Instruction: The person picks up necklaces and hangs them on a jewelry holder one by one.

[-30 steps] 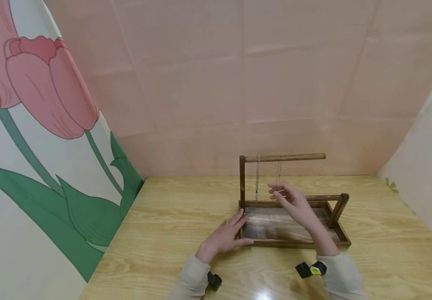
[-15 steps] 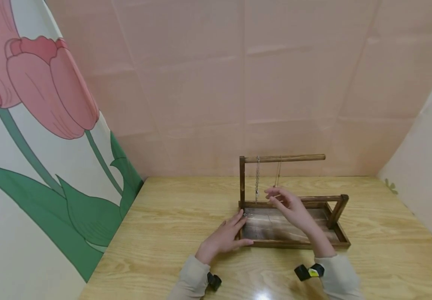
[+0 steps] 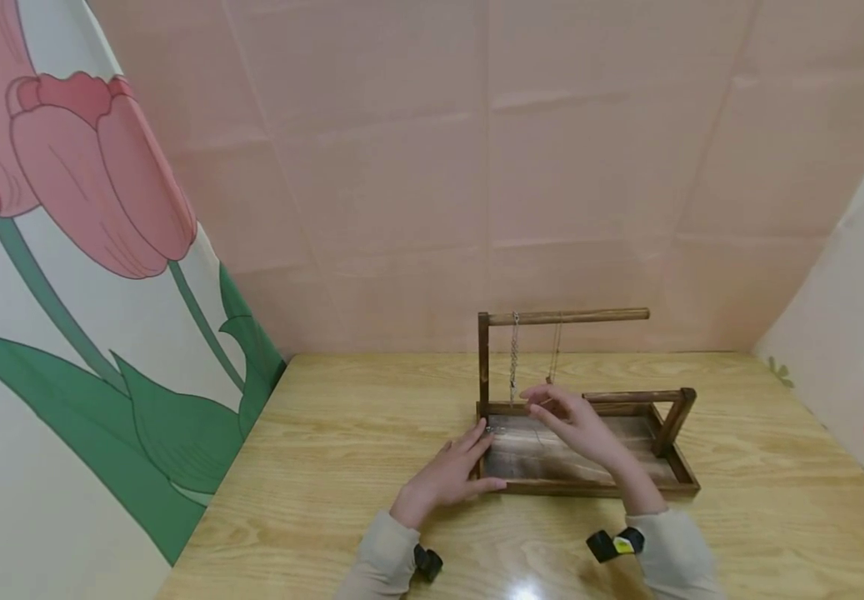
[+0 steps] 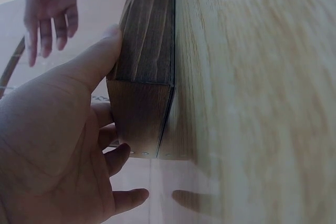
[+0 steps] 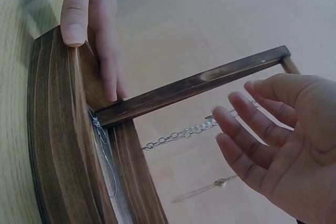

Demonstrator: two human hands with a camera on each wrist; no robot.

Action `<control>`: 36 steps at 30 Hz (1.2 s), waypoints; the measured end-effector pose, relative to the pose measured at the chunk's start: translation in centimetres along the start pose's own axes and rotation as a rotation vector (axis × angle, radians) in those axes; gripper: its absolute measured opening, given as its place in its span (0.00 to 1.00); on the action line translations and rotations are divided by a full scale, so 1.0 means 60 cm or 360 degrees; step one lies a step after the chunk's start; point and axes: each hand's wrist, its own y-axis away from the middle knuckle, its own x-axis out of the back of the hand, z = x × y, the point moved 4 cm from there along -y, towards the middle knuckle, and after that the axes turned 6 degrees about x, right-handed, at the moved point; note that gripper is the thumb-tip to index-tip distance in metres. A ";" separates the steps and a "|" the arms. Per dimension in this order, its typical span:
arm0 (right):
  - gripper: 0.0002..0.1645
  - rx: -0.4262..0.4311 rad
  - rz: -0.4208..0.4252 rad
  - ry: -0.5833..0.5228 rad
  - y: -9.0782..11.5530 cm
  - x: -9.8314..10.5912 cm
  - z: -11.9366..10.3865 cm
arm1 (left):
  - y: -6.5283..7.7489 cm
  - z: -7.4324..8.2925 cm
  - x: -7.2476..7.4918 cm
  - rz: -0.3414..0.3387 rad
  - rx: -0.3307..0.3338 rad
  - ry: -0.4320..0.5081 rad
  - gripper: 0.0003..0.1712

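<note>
A dark wooden jewelry stand point(image 3: 566, 487) has a tray base, a tall bar point(image 3: 596, 316) and a lower bar point(image 3: 637, 396). My left hand point(image 3: 442, 479) holds its front left corner, thumb on the front wall and fingers at the left end. From the tall bar hang a chunky silver chain point(image 5: 178, 136) and a thin necklace point(image 5: 220, 182) with a small pendant. My right hand point(image 3: 577, 429) hovers above the tray, fingers loosely bent and holding nothing, beside the hanging chains. Another fine chain point(image 5: 107, 166) lies in the tray's left corner.
The stand sits on a light wood-grain table point(image 3: 342, 417). A pink backdrop point(image 3: 402, 208) rises behind, with a tulip-printed panel point(image 3: 102, 183) on the left and a white panel point(image 3: 859, 333) on the right. Each wrist carries a black camera point(image 3: 604, 546).
My right hand has shifted a little left and down, uncovering the lower end of the thin necklace. The left hand and the stand have stayed put.
</note>
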 end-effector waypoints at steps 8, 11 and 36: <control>0.16 -0.0051 -0.0083 -0.0100 0.004 -0.010 0.030 | 0.000 0.001 0.001 0.0013 -0.0015 0.0012 0.48; 0.15 -0.0029 -0.0118 -0.0106 0.005 -0.013 0.034 | 0.001 0.000 0.000 0.0018 -0.0015 0.0006 0.48; 0.15 -0.0035 -0.0299 0.0030 0.016 -0.028 0.058 | 0.000 -0.002 0.001 0.0000 -0.0004 0.0003 0.48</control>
